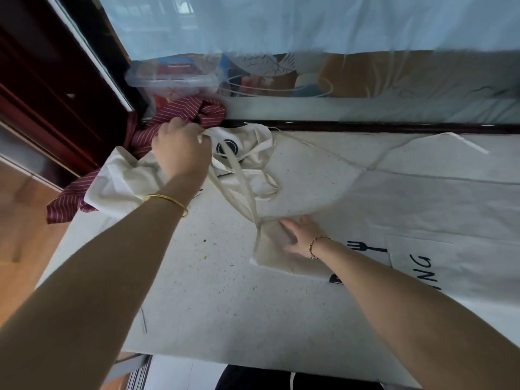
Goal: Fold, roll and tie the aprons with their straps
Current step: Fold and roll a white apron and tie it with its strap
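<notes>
Nearest: both bare forearms reach out over the table [197,277], a pale speckled stone-look top, hard and matte, with a few dark crumbs on it. Thin gold bangle on the left wrist, twisted bracelet on the right.

Right hand [299,235] lies flat, fingers spread, palm down on the folded corner of the cream apron [422,198], pinning it; not gripping. That apron is spread over the right half of the table, mostly flat: thin woven cotton, soft creases, black printed fork and letters, a patch pocket. Its long neck strap [242,190], a flat narrow cotton tape, runs from the pinned corner up toward the left hand.

Left hand [180,150] further out, fingers closed around bunched cream cloth or strap at the far left edge; exactly which piece is pinched I cannot tell. Under it a crumpled second cream apron [123,178] with a round black print, straps looped loose.

Behind that, a heap of dark red striped apron [180,114], crumpled, hanging off the table's corner. Farthest: clear plastic box [171,77], pale blue sheer curtain [309,21].

Progress, judged: early. One corner fold begun on the flat apron; no roll, no tie visible. The other two look untouched, all still to fold, roll and tie.
</notes>
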